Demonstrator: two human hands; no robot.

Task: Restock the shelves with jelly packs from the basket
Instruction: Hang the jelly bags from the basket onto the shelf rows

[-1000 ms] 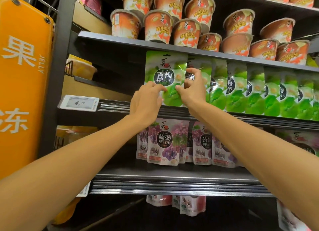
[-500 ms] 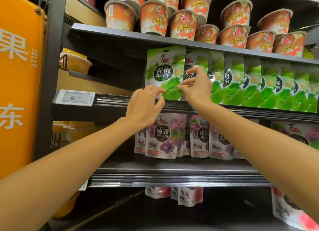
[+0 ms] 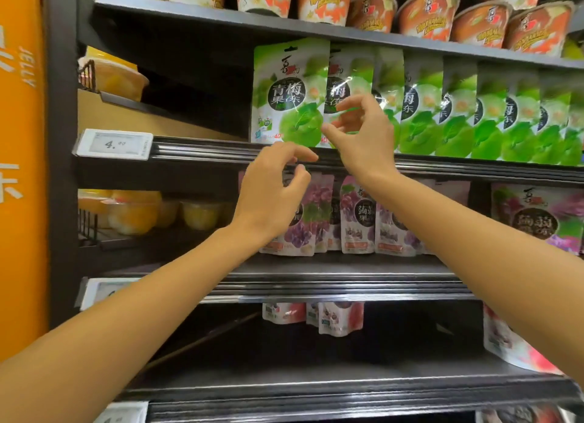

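Observation:
A green jelly pack (image 3: pixel 289 90) stands upright at the left end of a row of green packs (image 3: pixel 458 112) on the second shelf (image 3: pixel 202 147). My left hand (image 3: pixel 271 195) hovers just below and in front of that pack, fingers loosely curled, holding nothing. My right hand (image 3: pixel 360 135) is in front of the second green pack, fingers spread and relaxed, touching nothing that I can see. The basket is out of view.
Orange jelly cups (image 3: pixel 426 14) fill the top shelf. Purple packs (image 3: pixel 357 214) stand on the shelf below, pink packs (image 3: pixel 338 318) lower down. A price tag (image 3: pixel 113 143) sits on the shelf rail. An orange sign panel (image 3: pixel 19 169) borders the left; yellow cups (image 3: pixel 136 210) sit behind.
Both hands let go of the front green pack and drew back from it; the left one dropped below the shelf rail. The view moved closer to the shelves.

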